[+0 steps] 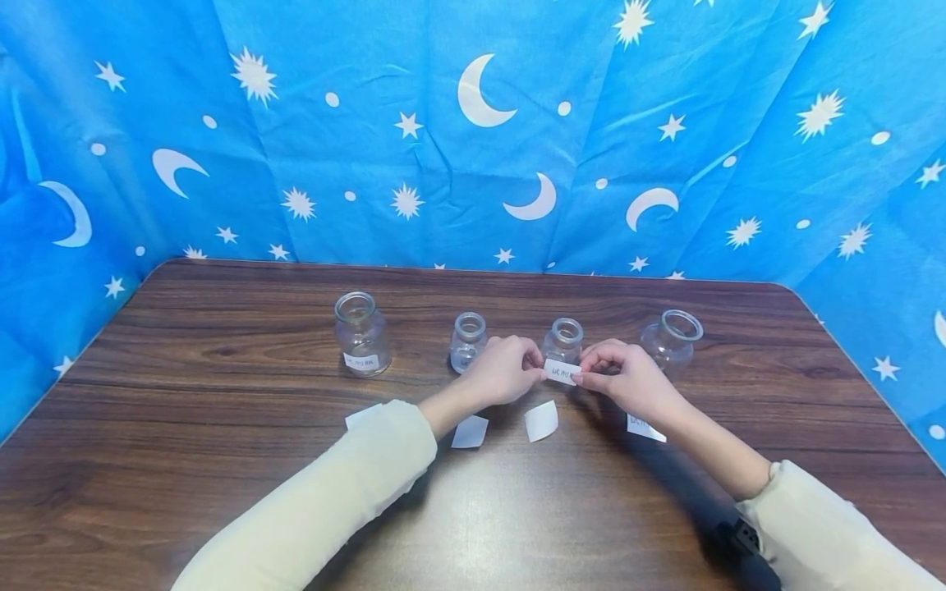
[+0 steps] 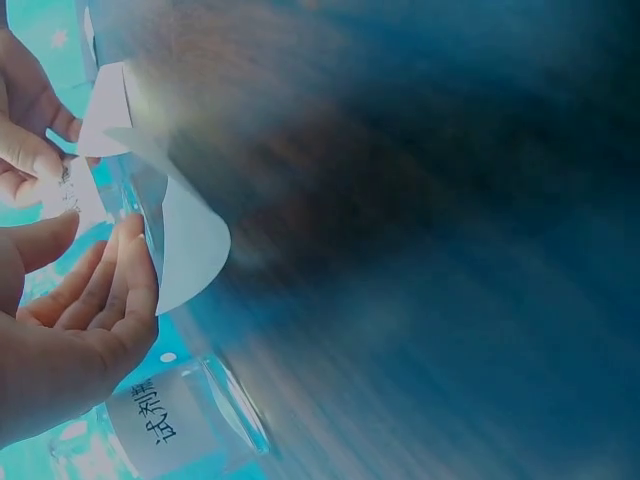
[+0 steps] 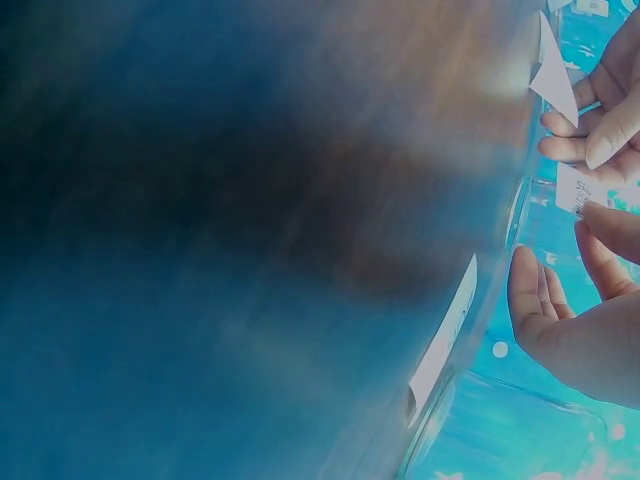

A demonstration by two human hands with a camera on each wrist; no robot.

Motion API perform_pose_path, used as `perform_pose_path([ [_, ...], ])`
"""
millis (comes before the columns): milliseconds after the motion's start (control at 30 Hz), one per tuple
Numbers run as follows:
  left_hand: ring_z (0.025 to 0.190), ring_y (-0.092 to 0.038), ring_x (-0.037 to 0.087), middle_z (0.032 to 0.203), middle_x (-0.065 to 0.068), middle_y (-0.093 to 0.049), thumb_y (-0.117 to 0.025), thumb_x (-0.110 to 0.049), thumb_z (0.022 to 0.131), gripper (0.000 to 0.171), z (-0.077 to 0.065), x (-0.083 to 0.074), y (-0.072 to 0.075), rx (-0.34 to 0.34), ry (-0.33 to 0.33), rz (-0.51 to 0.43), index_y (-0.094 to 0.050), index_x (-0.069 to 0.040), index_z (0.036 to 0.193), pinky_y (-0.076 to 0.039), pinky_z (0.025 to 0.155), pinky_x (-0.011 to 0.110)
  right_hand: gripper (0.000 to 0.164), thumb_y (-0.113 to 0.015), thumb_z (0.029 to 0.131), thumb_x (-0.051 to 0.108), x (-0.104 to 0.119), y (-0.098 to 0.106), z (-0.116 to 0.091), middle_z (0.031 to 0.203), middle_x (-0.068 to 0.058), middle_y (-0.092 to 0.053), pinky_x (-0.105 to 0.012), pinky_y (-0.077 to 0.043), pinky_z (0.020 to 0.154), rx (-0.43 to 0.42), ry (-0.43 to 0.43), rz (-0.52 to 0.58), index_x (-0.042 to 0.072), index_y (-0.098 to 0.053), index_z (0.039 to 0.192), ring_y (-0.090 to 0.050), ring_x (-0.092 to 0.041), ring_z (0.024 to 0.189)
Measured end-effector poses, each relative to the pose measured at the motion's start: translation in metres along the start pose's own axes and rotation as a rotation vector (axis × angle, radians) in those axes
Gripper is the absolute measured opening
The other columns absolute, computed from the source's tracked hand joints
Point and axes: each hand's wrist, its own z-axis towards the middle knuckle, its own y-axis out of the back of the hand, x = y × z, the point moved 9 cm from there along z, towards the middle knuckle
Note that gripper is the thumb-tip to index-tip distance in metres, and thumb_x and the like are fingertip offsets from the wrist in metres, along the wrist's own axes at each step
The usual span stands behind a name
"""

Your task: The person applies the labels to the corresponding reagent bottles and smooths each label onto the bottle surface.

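Note:
Both hands hold one small white label (image 1: 562,372) with handwriting in front of a small clear glass jar (image 1: 566,336). My left hand (image 1: 504,369) pinches its left end between thumb and finger. At the other end, the thumb and finger of my right hand (image 1: 626,376) pinch it. In the right wrist view the label (image 3: 578,190) stretches between the two hands. Left of the left hand is another small jar (image 1: 467,332), partly hidden by that hand. A wider jar (image 1: 668,349) stands just behind the right hand.
At the left stands a larger jar (image 1: 360,332) bearing a written label (image 1: 362,362). White paper pieces lie on the brown table (image 1: 222,353): one by the left sleeve (image 1: 364,416), two in the middle (image 1: 470,432) and a written label (image 1: 645,427) under the right wrist. A blue starry cloth (image 1: 414,164) hangs behind.

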Motion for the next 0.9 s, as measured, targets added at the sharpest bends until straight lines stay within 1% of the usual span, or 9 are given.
perform_pose_path([
  [133, 0.066, -0.055, 0.009, 0.076, -0.002, -0.063, -0.066, -0.023, 0.083, 0.021, 0.0005, 0.0019, 0.0, -0.012, 0.038, 0.01, -0.064, -0.007, 0.097, -0.041, 0.056, 0.019, 0.006, -0.066, 0.08, 0.004, -0.0027, 0.0001, 0.0011, 0.095, -0.013, -0.06, -0.035, -0.043, 0.072, -0.003, -0.012, -0.01, 0.0, -0.065, 0.077, -0.054, -0.024, 0.086],
  [300, 0.063, -0.054, 0.008, 0.075, -0.002, -0.061, -0.066, -0.025, 0.084, 0.03, 0.0012, 0.0044, -0.0002, -0.015, 0.071, 0.007, -0.06, -0.007, 0.107, -0.04, 0.053, 0.02, 0.005, -0.067, 0.08, 0.004, -0.0033, 0.0001, 0.0022, 0.095, -0.013, -0.061, -0.034, -0.043, 0.071, -0.008, -0.019, -0.021, 0.001, -0.065, 0.076, -0.055, -0.025, 0.086],
  [433, 0.061, -0.054, 0.008, 0.074, -0.003, -0.061, -0.066, -0.025, 0.085, 0.033, 0.002, 0.0051, -0.0006, -0.011, 0.069, 0.006, -0.058, -0.007, 0.111, -0.039, 0.051, 0.019, 0.005, -0.067, 0.081, 0.004, -0.0032, 0.0002, 0.0032, 0.099, -0.016, -0.062, -0.033, -0.044, 0.069, -0.009, -0.022, -0.017, 0.002, -0.064, 0.076, -0.057, -0.026, 0.087],
  [533, 0.06, -0.054, 0.008, 0.074, -0.003, -0.061, -0.065, -0.025, 0.085, 0.032, 0.0022, 0.0054, -0.001, -0.011, 0.065, 0.004, -0.058, -0.007, 0.111, -0.039, 0.051, 0.019, 0.006, -0.066, 0.081, 0.005, -0.0031, 0.0, 0.0037, 0.099, -0.017, -0.063, -0.031, -0.045, 0.066, -0.005, -0.025, -0.009, 0.002, -0.064, 0.077, -0.057, -0.025, 0.084],
  [733, 0.06, -0.053, 0.007, 0.072, -0.003, -0.06, -0.064, -0.026, 0.085, 0.031, 0.0021, 0.0045, -0.0003, -0.02, 0.047, 0.014, -0.058, -0.007, 0.108, -0.039, 0.051, 0.019, 0.007, -0.067, 0.082, 0.007, -0.0017, 0.0009, 0.0044, 0.093, -0.013, -0.064, -0.028, -0.044, 0.062, -0.01, -0.019, -0.022, 0.002, -0.064, 0.077, -0.055, -0.02, 0.077],
  [900, 0.059, -0.053, 0.008, 0.071, -0.003, -0.06, -0.064, -0.027, 0.086, 0.028, 0.0021, 0.0031, 0.0004, -0.034, 0.035, 0.029, -0.059, -0.007, 0.105, -0.039, 0.052, 0.02, 0.006, -0.067, 0.081, 0.006, -0.0015, 0.0017, 0.0047, 0.089, -0.011, -0.065, -0.03, -0.045, 0.064, -0.018, -0.012, -0.04, 0.003, -0.063, 0.078, -0.056, -0.021, 0.078],
])
